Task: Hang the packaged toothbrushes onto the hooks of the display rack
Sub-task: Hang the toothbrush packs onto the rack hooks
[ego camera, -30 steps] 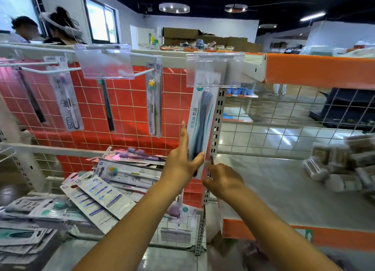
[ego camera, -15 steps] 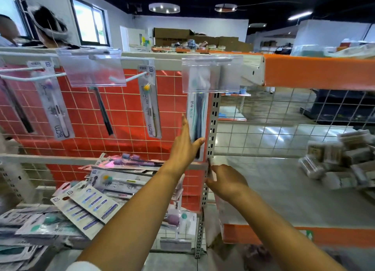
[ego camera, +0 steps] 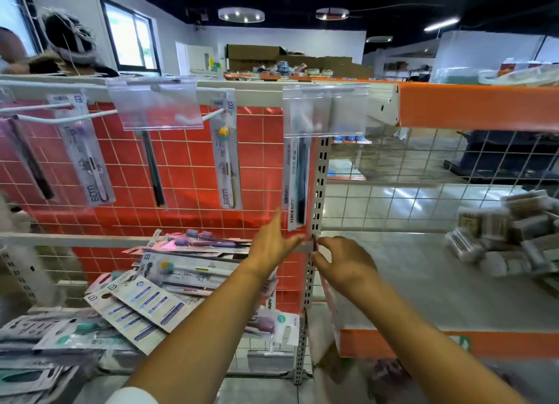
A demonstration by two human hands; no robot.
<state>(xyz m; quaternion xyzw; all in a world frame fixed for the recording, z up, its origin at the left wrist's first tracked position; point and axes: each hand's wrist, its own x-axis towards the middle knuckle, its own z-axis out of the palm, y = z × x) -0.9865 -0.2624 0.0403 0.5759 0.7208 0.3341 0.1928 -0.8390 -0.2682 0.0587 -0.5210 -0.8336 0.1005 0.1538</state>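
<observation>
Forearms reaching up and forward from the bottom edge, both bare. Left hand (ego camera: 273,243) raised, fingers straight and relaxed, holding nothing, tips just below the bottom corner of the hung teal toothbrush pack (ego camera: 298,179); touching or just clear of it, cannot tell. Right hand (ego camera: 343,260) lower and to the right, fingers loosely bent against the perforated upright post (ego camera: 317,191), pinching something small and dark at the post or merely resting there, cannot tell.

Loose toothbrush packs (ego camera: 142,300) heaped on the lower wire shelf, down and to the left of both hands, nearer the left hand, lying flat at mixed angles, long axes mostly slanting from lower left to upper right. Judged next: a reach down and left for one of these, then a turn of its long axis to vertical so the hang hole at the top meets a hook.

Teal pack hanging straight down, long axis vertical, top hidden behind a clear price-tag flap (ego camera: 325,110) under the top rail. Further left on the red grid panel (ego camera: 181,176), other packs already hung: one yellow-headed brush pack (ego camera: 227,155), one white pack (ego camera: 86,152), dark brushes between. White hook (ego camera: 60,119) jutting forward at far left, front part bare.

Small wrapped boxes (ego camera: 508,231) piled on the grey shelf to the right. Cardboard cartons (ego camera: 257,55) against the far wall.
</observation>
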